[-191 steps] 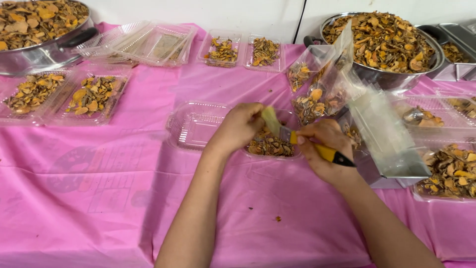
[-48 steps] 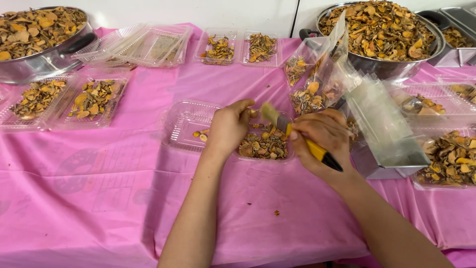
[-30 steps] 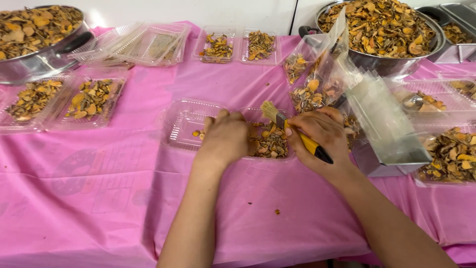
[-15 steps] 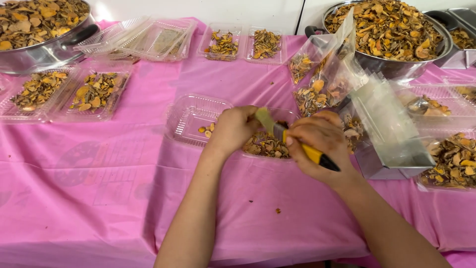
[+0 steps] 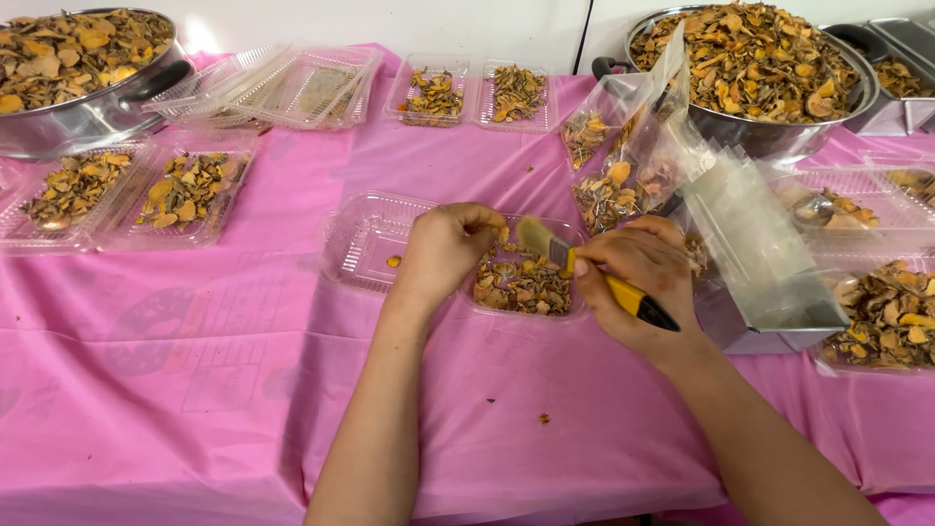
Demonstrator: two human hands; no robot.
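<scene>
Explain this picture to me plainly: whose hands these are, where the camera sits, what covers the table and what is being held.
The camera sits on a person's head, looking down at their own two bare hands. The right hand holds a small brush with a yellow handle. The left hand is curled at the edge of a clear plastic tray of dried orange-brown slices. A pink tablecloth covers the table. Around it lie more filled trays, an almost empty tray, and metal bowls heaped with slices.

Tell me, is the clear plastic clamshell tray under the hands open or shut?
Open: the clear plastic clamshell tray lies spread flat, one half nearly empty, the other holding dried pieces.
</scene>
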